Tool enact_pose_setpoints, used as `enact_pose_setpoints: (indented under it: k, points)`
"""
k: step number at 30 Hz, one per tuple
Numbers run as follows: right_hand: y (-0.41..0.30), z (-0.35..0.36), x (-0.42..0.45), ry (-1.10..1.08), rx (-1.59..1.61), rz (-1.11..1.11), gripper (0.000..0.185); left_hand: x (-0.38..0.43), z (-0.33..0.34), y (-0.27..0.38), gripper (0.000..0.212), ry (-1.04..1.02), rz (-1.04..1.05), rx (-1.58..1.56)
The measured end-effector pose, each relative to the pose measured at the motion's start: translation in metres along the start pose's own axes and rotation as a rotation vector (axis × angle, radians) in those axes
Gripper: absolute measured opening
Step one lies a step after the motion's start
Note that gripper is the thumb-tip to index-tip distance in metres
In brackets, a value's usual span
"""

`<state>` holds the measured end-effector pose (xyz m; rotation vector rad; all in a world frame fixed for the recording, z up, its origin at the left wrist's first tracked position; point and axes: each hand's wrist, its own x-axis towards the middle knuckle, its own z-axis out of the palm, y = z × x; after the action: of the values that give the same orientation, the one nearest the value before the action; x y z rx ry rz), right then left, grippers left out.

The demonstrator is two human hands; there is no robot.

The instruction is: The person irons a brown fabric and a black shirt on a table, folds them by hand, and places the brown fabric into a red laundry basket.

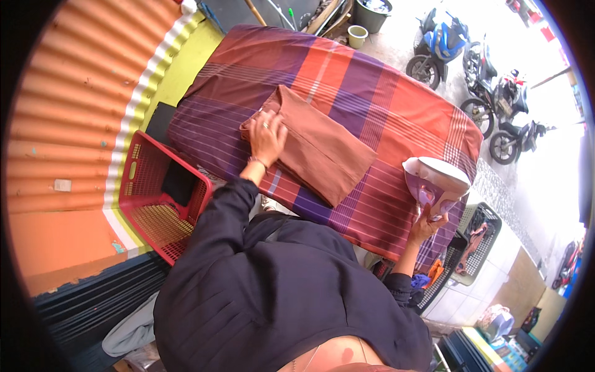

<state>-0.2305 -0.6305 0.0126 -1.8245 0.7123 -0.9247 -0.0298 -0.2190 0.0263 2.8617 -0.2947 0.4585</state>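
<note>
A folded brown garment [320,149] lies flat across the middle of a table under a plaid cloth [362,93]. My left hand [268,137] rests on the garment's left end with its fingers spread, and a ring shows on one finger. At the table's right end, my right hand [427,228] grips a white and purple clothes iron [434,183]. The iron is tilted up, its pale soleplate facing away from me. Part of its handle is hidden by its own body and by my fingers.
To my left stands a red plastic basket [162,200] with dark cloth inside, against a corrugated orange wall [88,107]. Dark baskets of clothes [479,232] sit on the floor at right. Beyond the table are a small pail [357,37] and several parked motorcycles [441,42].
</note>
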Motion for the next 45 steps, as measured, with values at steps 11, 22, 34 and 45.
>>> enact_pose_setpoints:
  k: [11, 22, 34, 45]
  points:
    - [-0.05, 0.132, -0.098, -0.536, -0.098, 0.821, 0.063, 0.066, 0.018, -0.092, 0.038, -0.625, -0.473, -0.186]
    - [-0.207, 0.216, -0.14, -0.916, 0.242, 0.408, 0.046, -0.048, -0.094, -0.193, 0.037, -0.06, -0.632, -0.789]
    - [-0.313, 0.501, -0.475, -1.804, 0.179, 0.08, 0.054, -0.336, -0.193, -0.467, 0.027, 0.523, -1.438, -0.352]
    - [-0.275, 0.616, -0.572, -1.797, -0.606, -0.609, 0.09, -0.376, -0.152, -0.505, 0.033, 0.262, -1.624, -0.002]
